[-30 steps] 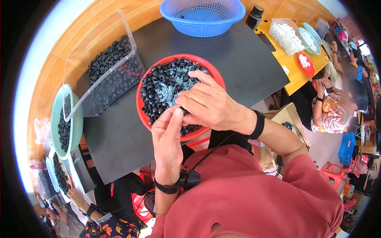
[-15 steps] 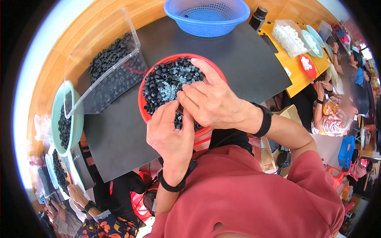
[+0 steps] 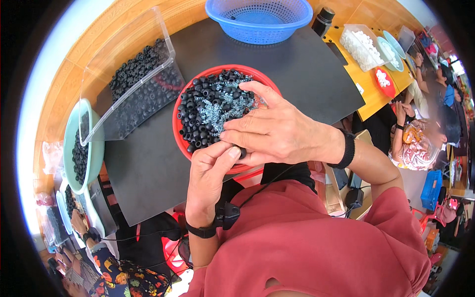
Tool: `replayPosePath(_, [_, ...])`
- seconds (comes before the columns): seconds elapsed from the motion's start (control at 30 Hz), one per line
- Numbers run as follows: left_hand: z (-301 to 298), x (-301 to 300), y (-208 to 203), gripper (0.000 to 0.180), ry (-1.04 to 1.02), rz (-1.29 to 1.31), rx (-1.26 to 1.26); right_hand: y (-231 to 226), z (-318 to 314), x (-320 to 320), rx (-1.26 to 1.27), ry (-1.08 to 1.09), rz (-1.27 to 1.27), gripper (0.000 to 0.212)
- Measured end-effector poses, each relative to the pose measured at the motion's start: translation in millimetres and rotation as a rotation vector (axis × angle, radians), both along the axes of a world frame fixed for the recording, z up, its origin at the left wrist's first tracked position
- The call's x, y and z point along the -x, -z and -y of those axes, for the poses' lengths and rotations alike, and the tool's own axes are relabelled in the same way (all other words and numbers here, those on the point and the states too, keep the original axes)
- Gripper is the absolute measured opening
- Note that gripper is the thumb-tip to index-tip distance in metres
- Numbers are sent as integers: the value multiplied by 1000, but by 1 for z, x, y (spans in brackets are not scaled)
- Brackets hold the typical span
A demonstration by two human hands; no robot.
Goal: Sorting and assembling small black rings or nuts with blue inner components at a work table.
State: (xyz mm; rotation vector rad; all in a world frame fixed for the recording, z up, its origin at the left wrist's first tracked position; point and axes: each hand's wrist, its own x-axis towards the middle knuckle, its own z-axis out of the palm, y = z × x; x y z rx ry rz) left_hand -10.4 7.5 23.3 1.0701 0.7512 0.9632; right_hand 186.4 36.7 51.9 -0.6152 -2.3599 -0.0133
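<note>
A red bowl (image 3: 267,77) on the table holds many small black hollow plastic parts (image 3: 193,106) and a heap of small metal springs (image 3: 217,113). My left hand (image 3: 208,171) is closed at the bowl's near edge, thumb and forefinger pinching a black plastic part (image 3: 242,153). From the right, my right hand (image 3: 279,131) meets it, its thumb against the same part and its middle fingers curved over the left fingertips. Its forefinger extends above the springs. Any spring between the fingers is hidden.
On the dark table (image 3: 158,183), a clear bin (image 3: 126,99) of black parts stands left and a blue basket (image 3: 257,29) at the back. A green basin (image 3: 96,158) sits farther left. Co-workers sit on both sides; white parts fill a tub (image 3: 361,47) on a yellow table (image 3: 363,84).
My hands have drawn slightly nearer to me and tilted, so a black part now shows between the thumbs. More of the springs are uncovered. The co-worker's hand at left has moved away leftward.
</note>
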Motion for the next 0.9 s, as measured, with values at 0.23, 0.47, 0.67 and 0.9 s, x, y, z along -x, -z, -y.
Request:
replayPosePath(0.23, [12, -9, 10, 25, -30, 132, 91, 2, -1, -5, -2, 16, -18, 39])
replayPosePath(0.47, [15, -13, 3, 28, -69, -66, -48, 2, 3, -7, -45, 16, 82, 37])
replayPosePath(0.67, [16, -14, 10, 27, -36, -52, -21, 5, 9, -10, -30, 34, 142, 37])
replayPosePath(0.9, [17, -18, 14, 27, -71, 99, 36, 8, 11, -9, 68, 32, 30, 37])
